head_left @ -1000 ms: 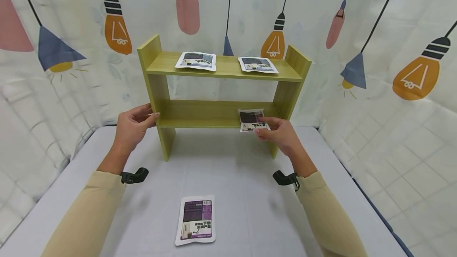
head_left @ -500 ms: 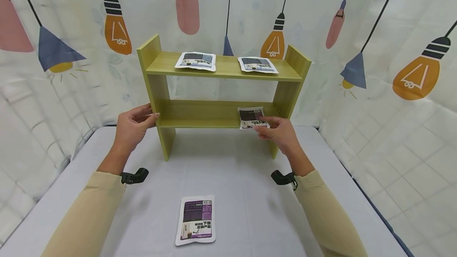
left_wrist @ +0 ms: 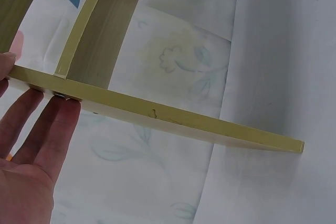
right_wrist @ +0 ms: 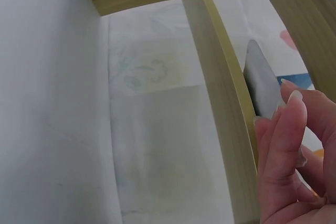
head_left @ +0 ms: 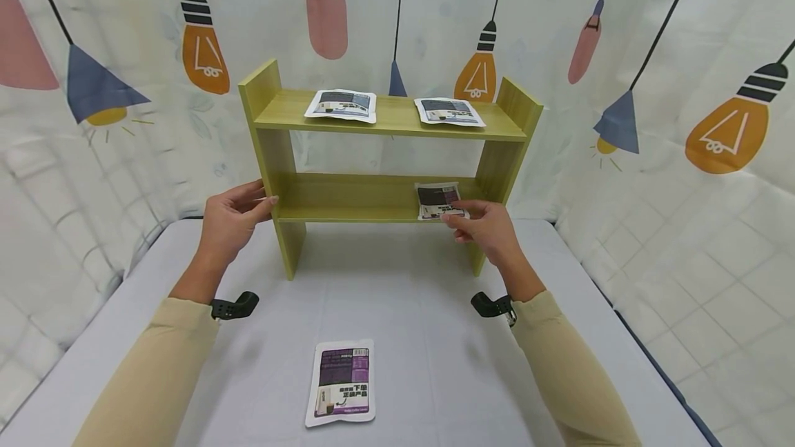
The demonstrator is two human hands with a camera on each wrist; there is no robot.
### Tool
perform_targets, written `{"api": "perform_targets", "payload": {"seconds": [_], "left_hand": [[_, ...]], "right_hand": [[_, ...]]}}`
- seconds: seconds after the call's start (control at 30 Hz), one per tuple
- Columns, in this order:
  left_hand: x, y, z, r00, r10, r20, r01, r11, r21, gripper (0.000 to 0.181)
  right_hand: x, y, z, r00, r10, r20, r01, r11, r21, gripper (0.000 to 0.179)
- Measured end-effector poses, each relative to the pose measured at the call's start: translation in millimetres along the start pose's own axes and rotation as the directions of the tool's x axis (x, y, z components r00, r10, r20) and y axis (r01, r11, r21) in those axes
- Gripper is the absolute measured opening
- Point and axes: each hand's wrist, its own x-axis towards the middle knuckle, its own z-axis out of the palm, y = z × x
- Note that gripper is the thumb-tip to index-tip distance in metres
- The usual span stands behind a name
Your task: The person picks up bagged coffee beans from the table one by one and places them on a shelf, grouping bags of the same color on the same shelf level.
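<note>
A small green wooden shelf with two boards stands on the table. My left hand holds its left side panel, the thumb at the front edge and the fingers against the outer face; in the left wrist view the fingers press the panel. At the lower board's right end, my right hand pinches the near right corner of a purple-and-white pouch. In the right wrist view the pouch shows edge-on above the lower board, between thumb and fingers.
Two blue-and-white pouches, a left one and a right one, lie on the top board. Another purple-and-white pouch lies on the white table near the front. A patterned curtain hangs behind.
My right hand has slid the pouch a little farther back onto the lower board. The left hand and the shelf have stayed put.
</note>
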Motion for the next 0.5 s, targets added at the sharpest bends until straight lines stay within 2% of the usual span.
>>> {"api": "perform_targets", "payload": {"seconds": [0.5], "left_hand": [[-0.9, 3.0, 0.3, 1.0, 0.0, 0.001, 0.0, 1.0, -0.002, 0.056]], "right_hand": [[6.9, 0.9, 3.7, 0.999, -0.012, -0.036, 0.011, 0.999, -0.041, 0.047]]}}
